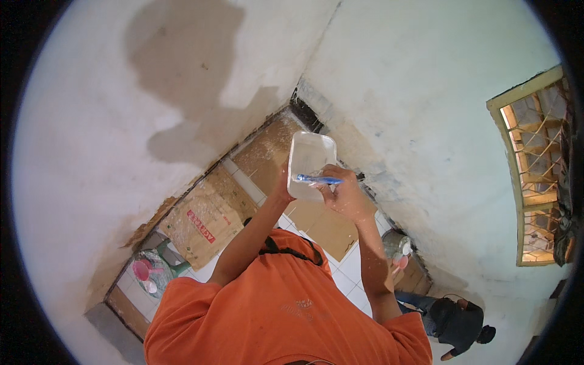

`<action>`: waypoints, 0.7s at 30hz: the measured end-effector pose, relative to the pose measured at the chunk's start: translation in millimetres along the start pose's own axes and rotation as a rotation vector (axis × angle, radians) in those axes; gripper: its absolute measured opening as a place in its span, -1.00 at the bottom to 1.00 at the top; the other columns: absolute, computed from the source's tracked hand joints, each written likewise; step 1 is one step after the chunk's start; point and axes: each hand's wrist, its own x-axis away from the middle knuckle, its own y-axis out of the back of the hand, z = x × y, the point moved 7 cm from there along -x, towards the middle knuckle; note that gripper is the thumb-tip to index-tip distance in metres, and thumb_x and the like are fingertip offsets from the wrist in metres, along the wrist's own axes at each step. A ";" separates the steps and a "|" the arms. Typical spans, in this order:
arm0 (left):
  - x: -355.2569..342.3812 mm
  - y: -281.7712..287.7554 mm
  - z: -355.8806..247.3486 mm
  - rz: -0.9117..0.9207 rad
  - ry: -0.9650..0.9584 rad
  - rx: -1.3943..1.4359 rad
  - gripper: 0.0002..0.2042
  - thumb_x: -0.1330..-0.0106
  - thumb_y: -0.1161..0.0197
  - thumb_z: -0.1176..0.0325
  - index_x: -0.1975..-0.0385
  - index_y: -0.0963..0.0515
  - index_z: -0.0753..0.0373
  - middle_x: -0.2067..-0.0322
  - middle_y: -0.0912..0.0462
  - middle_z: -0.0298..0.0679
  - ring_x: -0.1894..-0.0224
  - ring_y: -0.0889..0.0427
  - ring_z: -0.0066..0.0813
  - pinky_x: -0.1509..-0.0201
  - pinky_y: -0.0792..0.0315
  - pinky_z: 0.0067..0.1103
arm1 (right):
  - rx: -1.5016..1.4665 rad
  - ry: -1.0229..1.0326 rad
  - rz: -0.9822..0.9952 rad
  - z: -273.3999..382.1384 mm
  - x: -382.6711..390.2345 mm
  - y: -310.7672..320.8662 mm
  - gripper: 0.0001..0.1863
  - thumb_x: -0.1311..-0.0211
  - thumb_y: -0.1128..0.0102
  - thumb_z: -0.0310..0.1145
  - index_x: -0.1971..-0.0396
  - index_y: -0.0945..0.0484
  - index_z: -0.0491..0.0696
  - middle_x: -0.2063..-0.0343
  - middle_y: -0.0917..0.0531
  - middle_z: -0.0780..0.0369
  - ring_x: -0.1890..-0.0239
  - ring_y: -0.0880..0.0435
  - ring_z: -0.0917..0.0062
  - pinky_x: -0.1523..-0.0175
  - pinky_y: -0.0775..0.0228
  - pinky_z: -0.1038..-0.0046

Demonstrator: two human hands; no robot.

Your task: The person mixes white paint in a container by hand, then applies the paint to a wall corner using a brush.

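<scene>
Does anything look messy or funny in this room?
Yes. Low in the corner, the pale wall has a dark patch that doesn't match the rest. White specks dot the brown cardboard near it, so it looks splattered.

Hidden behind pale container (312, 152): fingers of left hand (284, 183). Partly covered by right hand (347, 196): blue tool (319, 180), kind unclear. Too blurred to tell: container's contents. Cut off by near edge: orange shirt (267, 304). Cut off by right rim: window (538, 179). Too small to tell: pink things (142, 269) at left. Partly behind right sleeve (404, 336): co-worker's legs (421, 302).
</scene>
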 end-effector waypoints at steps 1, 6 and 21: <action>-1.0 0.0 -0.8 -0.017 0.017 0.020 -0.45 -0.42 0.16 -0.07 -0.18 -0.35 0.24 -0.01 -0.56 -0.09 0.03 -0.62 -0.21 0.00 -0.57 -0.27 | -0.011 -0.061 0.021 1.9 -1.3 3.6 -0.86 0.03 -0.20 -0.55 0.41 -0.58 -0.24 0.41 -0.58 0.00 0.34 -0.58 0.05 0.23 -0.42 0.23; 1.2 -1.2 -12.9 -0.025 -0.001 -0.018 -0.46 -0.43 0.16 -0.05 -0.21 -0.33 0.24 -0.05 -0.53 -0.09 0.02 -0.61 -0.21 -0.01 -0.58 -0.25 | 0.015 -0.090 0.069 0.5 -8.6 -4.7 -0.89 0.02 -0.19 -0.57 0.42 -0.60 -0.20 0.42 -0.60 -0.02 0.34 -0.58 0.04 0.22 -0.42 0.22; 27.6 3.4 -22.9 0.001 0.001 0.044 -0.49 -0.44 0.18 -0.06 -0.10 -0.44 0.22 0.11 -0.64 -0.16 0.20 -0.70 -0.36 0.18 -0.66 -0.35 | 0.081 -0.053 -0.054 -32.7 -55.9 -35.1 -0.93 0.02 -0.17 -0.58 0.47 -0.57 -0.20 0.50 -0.55 -0.03 0.47 -0.56 0.07 0.37 -0.36 0.23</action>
